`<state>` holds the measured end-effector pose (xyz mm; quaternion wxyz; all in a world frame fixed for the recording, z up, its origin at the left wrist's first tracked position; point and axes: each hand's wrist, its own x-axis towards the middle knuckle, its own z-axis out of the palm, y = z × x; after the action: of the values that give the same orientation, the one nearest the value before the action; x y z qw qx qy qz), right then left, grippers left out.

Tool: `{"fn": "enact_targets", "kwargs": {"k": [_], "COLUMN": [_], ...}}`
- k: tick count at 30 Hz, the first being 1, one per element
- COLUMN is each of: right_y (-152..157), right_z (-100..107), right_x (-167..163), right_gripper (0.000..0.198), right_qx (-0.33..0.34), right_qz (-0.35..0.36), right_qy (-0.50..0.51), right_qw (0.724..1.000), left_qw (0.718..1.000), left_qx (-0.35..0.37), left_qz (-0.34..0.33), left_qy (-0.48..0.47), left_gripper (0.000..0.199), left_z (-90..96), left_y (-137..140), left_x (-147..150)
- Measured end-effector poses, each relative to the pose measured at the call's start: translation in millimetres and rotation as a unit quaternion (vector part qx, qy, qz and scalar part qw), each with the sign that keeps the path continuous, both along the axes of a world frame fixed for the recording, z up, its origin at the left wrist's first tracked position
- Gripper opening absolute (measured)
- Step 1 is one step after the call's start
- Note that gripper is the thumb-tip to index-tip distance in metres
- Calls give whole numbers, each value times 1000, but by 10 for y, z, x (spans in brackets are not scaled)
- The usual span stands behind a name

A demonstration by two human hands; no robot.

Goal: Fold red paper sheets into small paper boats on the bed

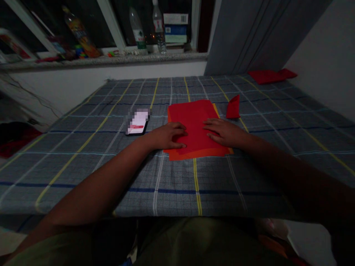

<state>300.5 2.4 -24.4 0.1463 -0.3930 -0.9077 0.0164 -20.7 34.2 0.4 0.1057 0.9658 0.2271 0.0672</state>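
A red sheet of paper lies flat on top of orange sheets, whose edges show along the bottom and sides. My left hand rests on the red paper's left edge, its fingers spread and pointing inward. On the right edge lies my right hand, palm down with the fingers apart. Neither hand grips anything. Just beyond my right hand is a small folded red paper piece. A phone with a lit screen lies to the left of the sheets.
A plaid cloth covers the table or bed surface. More red material lies at the far right corner. Along the windowsill stand bottles and stacked boxes. A grey curtain hangs behind.
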Motion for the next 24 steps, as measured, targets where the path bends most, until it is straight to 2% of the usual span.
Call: {"fn": "enact_targets", "kwargs": {"k": [3, 12, 18, 24], "right_y": [90, 237, 226, 219], "right_z": [-12, -48, 51, 105], "right_x": [65, 132, 283, 431], "right_gripper": [40, 36, 42, 64], "right_qx": [17, -8, -112, -183], "right_qz": [-29, -54, -16, 18], "right_qy": [-2, 44, 31, 18], "right_qw": [999, 998, 993, 983], "left_qw": [1000, 1000, 1000, 1000], "left_qx": [4, 0, -7, -8], "left_qz": [0, 11, 11, 8], "left_qy": [3, 18, 14, 10], "left_gripper": [56, 54, 56, 55], "left_z": [8, 50, 46, 34], "left_y": [6, -21, -15, 0], "left_x": [-1, 3, -7, -13]}}
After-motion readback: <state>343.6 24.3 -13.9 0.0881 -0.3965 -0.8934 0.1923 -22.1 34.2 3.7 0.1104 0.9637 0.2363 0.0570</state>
